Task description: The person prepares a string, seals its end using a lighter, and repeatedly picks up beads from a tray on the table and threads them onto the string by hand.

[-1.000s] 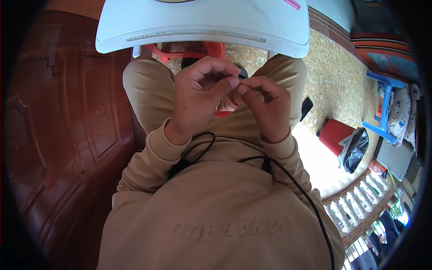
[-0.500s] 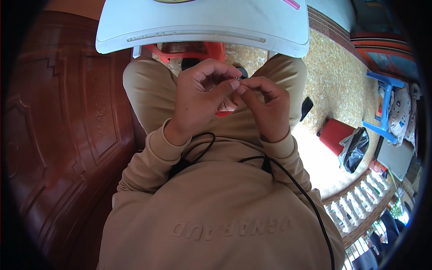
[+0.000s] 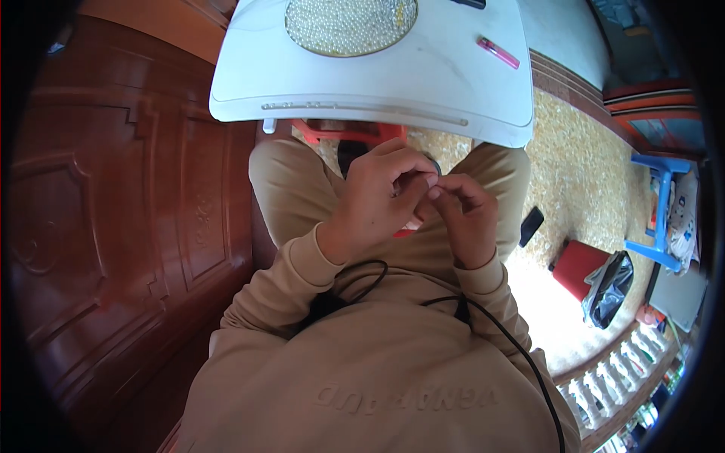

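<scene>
My left hand and my right hand meet above my lap, thumb and forefinger of each pinched close together, fingertips touching. Whatever lies between the fingertips is too small or hidden to make out. Beyond them stands a small white table. On it rests a round dish of pearl-like white beads, cut off by the top of the view. Several loose beads lie in the groove along the table's near edge. A pink, lighter-shaped item lies to the right of the dish.
A dark object shows at the table's far edge. Beneath the table is a red stool. On the floor to the right are a dark flat phone-like object, a red block-like seat, a black bag and a blue stool. Carved wooden panelling stands left.
The view has tilted up, bringing the bead dish and more of the pink item into sight. The hands keep their pinch; a tiny shiny piece seen between the fingertips earlier is now hidden.
</scene>
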The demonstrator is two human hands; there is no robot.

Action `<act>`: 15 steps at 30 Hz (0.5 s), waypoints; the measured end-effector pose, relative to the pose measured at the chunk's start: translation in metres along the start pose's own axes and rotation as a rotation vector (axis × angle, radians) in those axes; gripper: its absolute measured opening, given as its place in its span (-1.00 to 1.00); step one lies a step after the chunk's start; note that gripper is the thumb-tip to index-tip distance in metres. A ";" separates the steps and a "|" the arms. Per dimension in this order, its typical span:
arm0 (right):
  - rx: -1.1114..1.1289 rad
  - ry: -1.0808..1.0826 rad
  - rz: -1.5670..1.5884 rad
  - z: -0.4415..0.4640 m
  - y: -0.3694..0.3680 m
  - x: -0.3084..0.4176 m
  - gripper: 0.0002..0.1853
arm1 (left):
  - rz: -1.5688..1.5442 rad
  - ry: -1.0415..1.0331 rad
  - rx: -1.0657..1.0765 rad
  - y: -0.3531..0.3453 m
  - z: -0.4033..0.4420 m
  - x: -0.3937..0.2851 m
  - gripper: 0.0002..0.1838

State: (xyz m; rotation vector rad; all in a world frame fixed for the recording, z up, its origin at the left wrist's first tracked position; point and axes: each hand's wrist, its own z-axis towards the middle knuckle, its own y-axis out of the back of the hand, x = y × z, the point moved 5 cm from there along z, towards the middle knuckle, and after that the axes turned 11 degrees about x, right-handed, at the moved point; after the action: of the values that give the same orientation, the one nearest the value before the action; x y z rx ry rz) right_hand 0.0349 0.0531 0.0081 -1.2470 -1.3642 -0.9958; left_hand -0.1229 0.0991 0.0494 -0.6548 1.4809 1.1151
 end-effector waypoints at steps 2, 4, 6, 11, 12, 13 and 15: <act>-0.009 -0.018 -0.016 0.001 0.003 -0.005 -0.91 | 0.164 -0.038 -0.029 0.012 0.017 0.002 -0.86; -0.017 -0.015 -0.025 0.001 0.004 -0.006 -0.91 | 0.361 -0.076 -0.131 0.034 0.041 0.013 -0.85; -0.024 0.056 -0.050 0.000 0.003 -0.003 -0.90 | 0.573 -0.124 -0.297 0.075 0.072 0.041 -0.86; -0.049 0.121 -0.075 -0.002 0.005 0.001 -0.89 | 0.685 0.065 -0.188 0.114 0.122 0.079 -0.88; -0.051 0.111 -0.076 -0.004 0.004 0.000 -0.89 | 0.714 0.060 -0.156 0.114 0.127 0.082 -0.88; -0.050 0.101 -0.078 -0.004 0.004 0.000 -0.89 | 0.742 0.056 -0.127 0.113 0.132 0.084 -0.89; -0.050 0.106 -0.074 -0.003 0.004 -0.001 -0.89 | 0.752 0.038 -0.127 0.113 0.140 0.092 -0.89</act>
State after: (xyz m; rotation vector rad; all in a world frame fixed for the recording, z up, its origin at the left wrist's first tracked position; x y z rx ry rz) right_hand 0.0393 0.0502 0.0077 -1.1708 -1.3180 -1.1376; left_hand -0.1818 0.2865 0.0015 -0.1855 1.7522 1.7810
